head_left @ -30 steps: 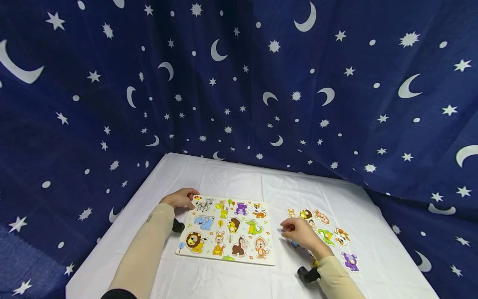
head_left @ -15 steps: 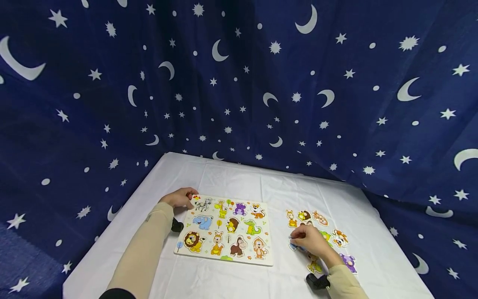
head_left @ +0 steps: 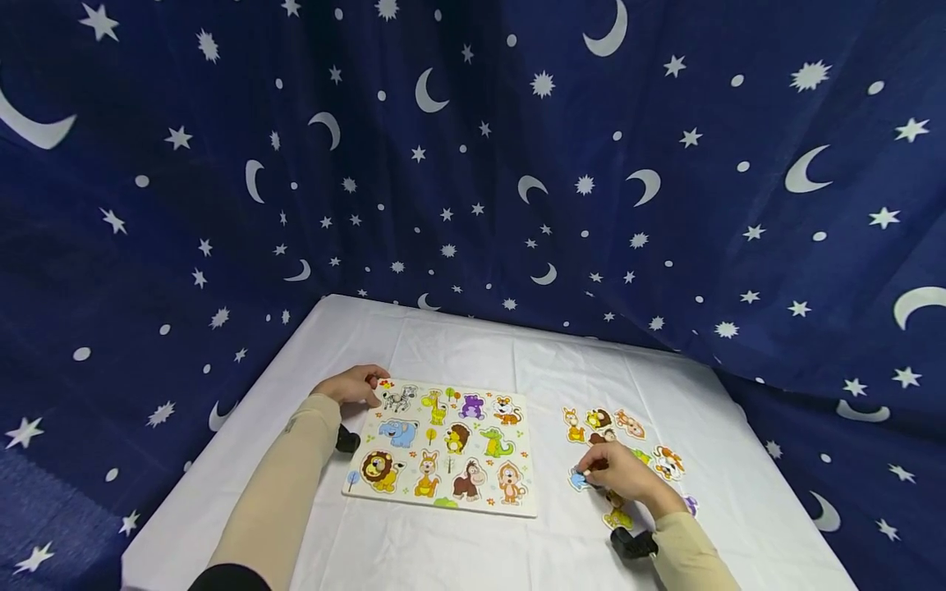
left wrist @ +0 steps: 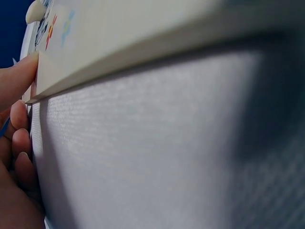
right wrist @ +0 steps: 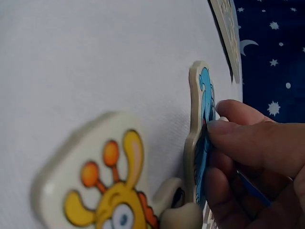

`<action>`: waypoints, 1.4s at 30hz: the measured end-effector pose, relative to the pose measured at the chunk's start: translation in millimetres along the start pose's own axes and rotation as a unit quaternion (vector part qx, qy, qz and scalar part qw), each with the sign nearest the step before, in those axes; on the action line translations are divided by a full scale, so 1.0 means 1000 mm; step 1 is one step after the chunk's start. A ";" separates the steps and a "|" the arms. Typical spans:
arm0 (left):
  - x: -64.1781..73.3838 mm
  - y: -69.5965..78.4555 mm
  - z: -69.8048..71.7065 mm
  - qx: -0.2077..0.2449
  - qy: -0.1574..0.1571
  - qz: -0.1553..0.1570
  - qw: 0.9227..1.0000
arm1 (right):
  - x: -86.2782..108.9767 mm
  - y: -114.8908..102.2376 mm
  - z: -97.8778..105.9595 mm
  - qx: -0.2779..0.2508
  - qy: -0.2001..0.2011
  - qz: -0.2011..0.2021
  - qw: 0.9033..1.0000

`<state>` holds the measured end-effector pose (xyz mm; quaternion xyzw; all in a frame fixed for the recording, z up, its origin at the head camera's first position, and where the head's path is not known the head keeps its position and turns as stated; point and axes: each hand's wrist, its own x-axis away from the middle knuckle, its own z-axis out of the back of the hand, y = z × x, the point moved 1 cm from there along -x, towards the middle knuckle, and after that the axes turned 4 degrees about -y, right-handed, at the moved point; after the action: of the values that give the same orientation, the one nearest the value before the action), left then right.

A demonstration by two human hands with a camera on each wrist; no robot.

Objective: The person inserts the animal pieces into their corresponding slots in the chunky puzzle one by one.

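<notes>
Nearest, the giraffe piece (head_left: 617, 519) is seen loose on the tabletop (head_left: 443, 341). Toward eleven o'clock from it, the elephant piece (head_left: 578, 479) is pinched between the fingers of the palm-down right hand (head_left: 621, 474). Other loose pieces (head_left: 668, 464) are scattered at the puzzle board's (head_left: 411, 454) three o'clock, so most placing is judged left; lion (head_left: 379, 472) and zebra (head_left: 400, 400) are perhaps seated, though too small to confirm. The board's ten-o'clock corner is gripped by the left hand (head_left: 349, 386), thumb against the edge.

A curtained-off nook, room type unclear. Blue star-and-moon cloth (head_left: 473, 180) hangs from nine to three o'clock around a white-draped worktop (head_left: 443, 550).
</notes>
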<state>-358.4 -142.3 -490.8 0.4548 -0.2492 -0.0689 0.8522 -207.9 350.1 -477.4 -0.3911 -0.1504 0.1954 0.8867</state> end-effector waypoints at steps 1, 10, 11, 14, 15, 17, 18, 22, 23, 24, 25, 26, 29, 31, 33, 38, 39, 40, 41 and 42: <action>0.001 0.000 0.001 0.000 -0.001 -0.002 1.000 | 0.000 -0.005 0.001 0.000 -0.004 0.001 1.000; -0.001 0.001 0.006 0.005 -0.007 -0.006 1.000 | -0.005 0.009 -0.001 -0.046 -0.024 -0.017 0.999; -0.001 0.004 0.006 0.002 -0.006 -0.004 1.000 | -0.004 0.010 -0.001 -0.053 -0.024 -0.021 0.998; -0.005 0.010 0.005 0.007 -0.002 -0.002 1.000 | -0.001 0.012 0.000 -0.066 -0.022 -0.032 0.997; -0.007 0.011 0.005 0.009 0.001 -0.002 1.000 | 0.000 0.012 0.000 -0.068 -0.019 -0.035 0.997; -0.010 0.013 0.005 0.012 0.003 0.000 1.000 | 0.001 0.012 0.000 -0.072 -0.015 -0.040 0.997; -0.011 0.014 0.005 0.015 0.002 0.003 1.000 | 0.002 0.012 0.000 -0.072 -0.014 -0.042 0.996; -0.011 0.013 0.003 0.017 -0.006 0.015 1.000 | 0.004 0.014 -0.001 -0.069 -0.014 -0.050 0.996; -0.010 0.012 0.002 0.019 -0.006 0.017 1.000 | 0.004 0.014 -0.001 -0.066 -0.013 -0.049 0.997; -0.010 0.011 0.002 0.017 -0.006 0.018 1.000 | 0.004 0.014 -0.002 -0.064 -0.012 -0.046 0.997; -0.010 0.010 0.001 0.016 -0.004 0.018 1.000 | 0.003 0.014 -0.002 -0.064 -0.011 -0.043 0.997; -0.010 0.009 0.001 0.015 0.000 0.019 1.000 | 0.002 0.014 -0.001 -0.061 -0.008 -0.038 0.997; -0.010 0.006 0.002 0.017 0.007 0.024 1.000 | -0.001 0.014 -0.001 -0.054 -0.003 -0.027 0.998; -0.009 0.004 0.002 0.017 0.008 0.024 1.000 | -0.003 0.014 -0.001 -0.051 -0.002 -0.025 0.998; -0.008 0.002 0.003 0.020 0.009 0.020 1.000 | -0.005 0.014 -0.001 -0.048 -0.001 -0.023 0.999; -0.005 -0.001 0.002 0.029 0.009 0.014 0.999 | -0.007 0.013 -0.001 -0.048 0.000 -0.027 0.998; -0.005 -0.001 0.002 0.030 0.008 0.014 0.999 | -0.007 0.012 -0.001 -0.045 0.001 -0.029 0.999; -0.005 -0.001 0.002 0.030 0.008 0.014 0.999 | -0.007 0.012 -0.001 -0.042 0.003 -0.029 0.999; -0.006 -0.001 0.002 0.029 0.008 0.014 0.999 | -0.006 0.012 -0.001 -0.041 0.004 -0.030 0.999; -0.006 -0.001 0.002 0.031 0.007 0.013 0.999 | -0.006 0.011 -0.001 -0.038 0.007 -0.032 0.999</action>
<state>-364.9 -142.0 -492.8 0.4781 -0.2509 -0.0471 0.8404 -215.3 353.4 -487.3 -0.4205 -0.1636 0.1588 0.8782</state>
